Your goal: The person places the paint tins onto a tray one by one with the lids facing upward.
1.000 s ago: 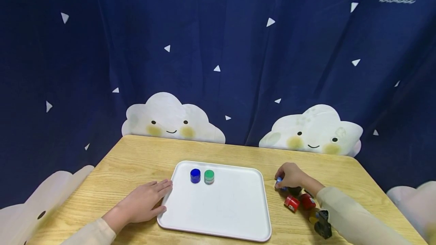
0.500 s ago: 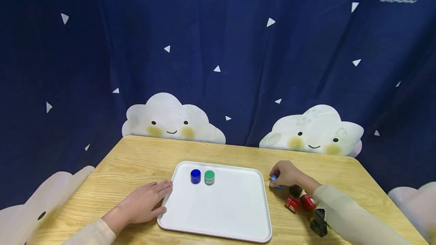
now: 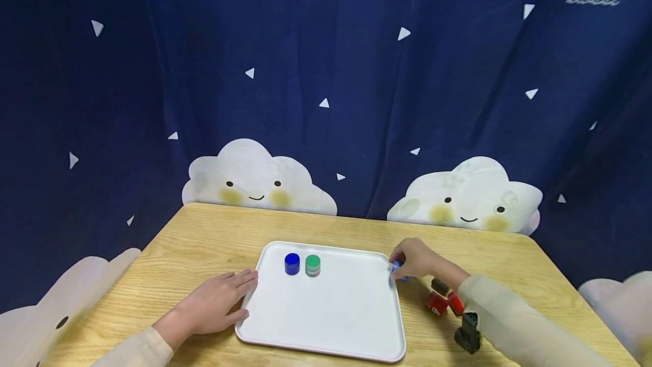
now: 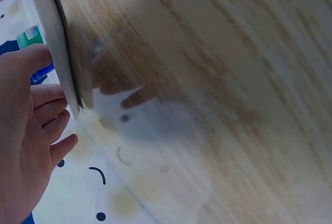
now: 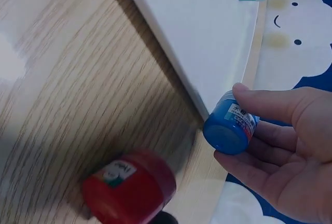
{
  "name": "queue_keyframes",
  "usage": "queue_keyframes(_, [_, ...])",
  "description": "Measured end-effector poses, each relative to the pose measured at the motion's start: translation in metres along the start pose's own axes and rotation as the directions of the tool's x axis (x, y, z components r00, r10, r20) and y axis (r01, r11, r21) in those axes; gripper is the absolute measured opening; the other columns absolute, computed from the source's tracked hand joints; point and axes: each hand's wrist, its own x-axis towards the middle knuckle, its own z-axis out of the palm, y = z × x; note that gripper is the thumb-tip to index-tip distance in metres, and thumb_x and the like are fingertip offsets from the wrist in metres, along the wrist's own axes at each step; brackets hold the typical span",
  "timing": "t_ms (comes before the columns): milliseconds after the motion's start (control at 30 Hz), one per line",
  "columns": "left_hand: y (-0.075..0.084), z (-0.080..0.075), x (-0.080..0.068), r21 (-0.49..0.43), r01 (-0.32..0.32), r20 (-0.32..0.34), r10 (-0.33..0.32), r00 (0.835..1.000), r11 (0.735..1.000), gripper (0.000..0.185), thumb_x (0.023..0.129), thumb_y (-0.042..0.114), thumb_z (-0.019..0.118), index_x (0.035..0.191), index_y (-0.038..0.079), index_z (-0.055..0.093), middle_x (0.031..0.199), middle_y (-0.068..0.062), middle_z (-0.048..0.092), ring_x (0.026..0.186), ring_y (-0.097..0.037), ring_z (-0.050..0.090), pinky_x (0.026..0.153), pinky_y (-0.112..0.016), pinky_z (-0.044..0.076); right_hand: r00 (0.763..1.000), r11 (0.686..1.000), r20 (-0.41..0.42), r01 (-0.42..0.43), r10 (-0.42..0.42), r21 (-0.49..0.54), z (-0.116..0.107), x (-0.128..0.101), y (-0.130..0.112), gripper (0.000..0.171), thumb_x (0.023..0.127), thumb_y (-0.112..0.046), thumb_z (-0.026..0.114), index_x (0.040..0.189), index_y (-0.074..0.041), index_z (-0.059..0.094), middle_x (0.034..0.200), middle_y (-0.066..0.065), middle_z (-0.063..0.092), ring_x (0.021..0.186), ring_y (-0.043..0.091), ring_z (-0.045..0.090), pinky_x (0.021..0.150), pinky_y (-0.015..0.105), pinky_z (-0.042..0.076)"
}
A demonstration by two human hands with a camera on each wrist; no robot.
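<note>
One light blue jar (image 5: 231,123): we are pinching it in the right hand (image 3: 415,259), right of frame centre, just beside the upper right corner of the white tray (image 3: 326,313), its axis slanting. One left hand (image 3: 216,302): outstretched, touching the tray's left edge, lying farther off. One dark blue jar (image 3: 292,264), one green jar (image 3: 313,265): standing upper left on the tray.

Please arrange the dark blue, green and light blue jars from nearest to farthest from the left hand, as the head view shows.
1. Dark blue jar: on the tray, toward its far left corner.
2. Green jar: just right of the first one.
3. Light blue jar: held in the right hand, near the tray's right rim.
</note>
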Motion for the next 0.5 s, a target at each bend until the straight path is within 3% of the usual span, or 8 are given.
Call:
queue_keyframes(300, [0.000,0.000,0.001,0.018,-0.013,-0.022,0.013,1.000,1.000,0.061,0.089,0.038,0.062,0.137,0.002,0.052,0.142,-0.012,0.054,0.132,-0.025,0.052,0.105,-0.046,0.047,0.999,1.000,0.032,0.016,-0.016,-0.017,0.006,0.007,-0.034,0.026,0.071,-0.016,0.084,0.089,0.000,0.074,0.076,0.002,0.068,0.066,0.000,0.045,0.057,0.013,0.040])
queue_keyframes(500, [0.000,0.001,0.001,0.011,-0.011,-0.009,0.011,1.000,1.000,0.060,0.089,0.038,0.061,0.137,0.003,0.052,0.142,-0.011,0.053,0.132,-0.026,0.052,0.105,-0.046,0.047,0.998,1.000,0.063,0.021,-0.020,-0.010,0.014,0.017,-0.044,0.025,0.071,-0.014,0.083,0.089,0.000,0.073,0.076,0.004,0.069,0.066,0.001,0.050,0.058,0.012,0.043])
